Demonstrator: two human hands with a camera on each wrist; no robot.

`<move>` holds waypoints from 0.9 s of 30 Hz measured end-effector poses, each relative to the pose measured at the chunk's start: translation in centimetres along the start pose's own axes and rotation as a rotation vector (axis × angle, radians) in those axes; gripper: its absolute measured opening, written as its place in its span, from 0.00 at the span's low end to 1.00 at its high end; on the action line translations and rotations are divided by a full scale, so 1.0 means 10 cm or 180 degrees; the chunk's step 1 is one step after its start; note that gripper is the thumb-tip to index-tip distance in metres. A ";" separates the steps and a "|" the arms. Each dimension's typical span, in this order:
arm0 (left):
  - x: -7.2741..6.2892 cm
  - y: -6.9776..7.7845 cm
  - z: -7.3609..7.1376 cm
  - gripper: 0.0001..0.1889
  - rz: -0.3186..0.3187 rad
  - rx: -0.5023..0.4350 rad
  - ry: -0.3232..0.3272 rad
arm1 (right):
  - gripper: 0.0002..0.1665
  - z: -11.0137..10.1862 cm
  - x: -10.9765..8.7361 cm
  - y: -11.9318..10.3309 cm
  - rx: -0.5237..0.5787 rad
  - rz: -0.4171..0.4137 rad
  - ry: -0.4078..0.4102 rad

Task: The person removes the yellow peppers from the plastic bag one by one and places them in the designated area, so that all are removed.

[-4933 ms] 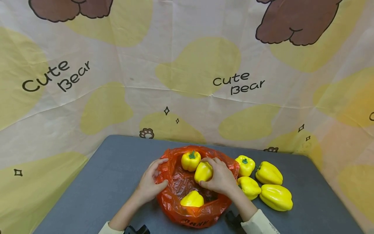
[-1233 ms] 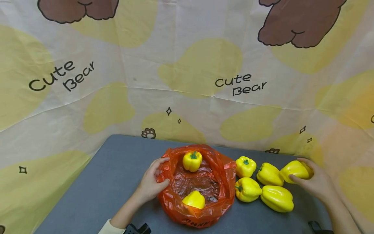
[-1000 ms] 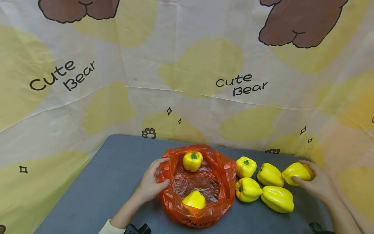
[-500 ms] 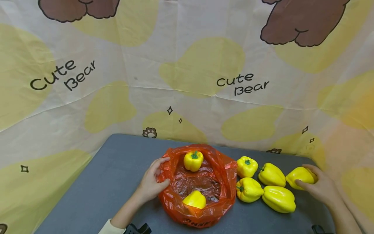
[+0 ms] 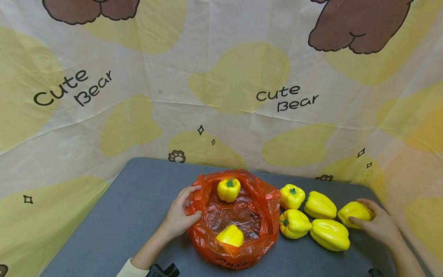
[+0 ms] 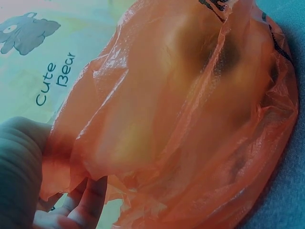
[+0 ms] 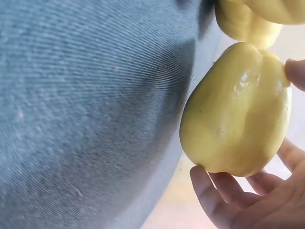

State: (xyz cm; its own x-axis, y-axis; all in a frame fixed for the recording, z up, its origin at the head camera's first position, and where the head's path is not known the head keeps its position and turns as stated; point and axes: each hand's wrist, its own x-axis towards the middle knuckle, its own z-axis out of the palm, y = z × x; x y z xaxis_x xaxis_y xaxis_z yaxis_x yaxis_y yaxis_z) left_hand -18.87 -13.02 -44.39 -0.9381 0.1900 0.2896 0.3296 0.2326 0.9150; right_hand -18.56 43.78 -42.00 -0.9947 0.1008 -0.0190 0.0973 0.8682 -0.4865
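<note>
A red plastic bag [image 5: 199, 246] stands wide-mouthed on the grey table. Inside it sit two yellow bell peppers, one with a green stem [image 5: 228, 189] at the back and another [image 5: 230, 236] at the front. My left hand [image 5: 178, 215] holds the bag's left rim; in the left wrist view, thumb and fingers [image 6: 90, 202] grip the thin plastic. Far to the right, my right hand [image 5: 378, 223] grips a yellow bell pepper [image 5: 353, 214] low at the table surface. Thumb and fingertips span this pepper [image 7: 238, 109] in the right wrist view.
Between the bag and my right hand lie several more yellow bell peppers, among them a stemmed one [image 5: 292, 196] and a long one [image 5: 330, 234]. The table's [image 5: 138, 200] far edge meets a printed cloth backdrop [image 5: 235, 77].
My right hand has taken a bell pepper out of the bag and carried it right, past the other peppers. In the last second it has lowered slightly toward me. My left hand stays put.
</note>
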 end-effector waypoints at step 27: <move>-0.01 0.03 0.00 0.34 -0.0054 -0.0054 0.0000 | 0.52 0.02 0.04 -0.01 -0.0202 0.0049 -0.0176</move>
State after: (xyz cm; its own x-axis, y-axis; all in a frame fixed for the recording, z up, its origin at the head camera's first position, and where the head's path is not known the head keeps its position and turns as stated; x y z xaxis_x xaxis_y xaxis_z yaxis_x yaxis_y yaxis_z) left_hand -18.70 -12.95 -44.11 -0.9436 0.1860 0.2740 0.3117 0.2197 0.9244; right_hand -18.96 43.68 -42.12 -0.9932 0.0889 -0.0750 0.1126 0.8960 -0.4295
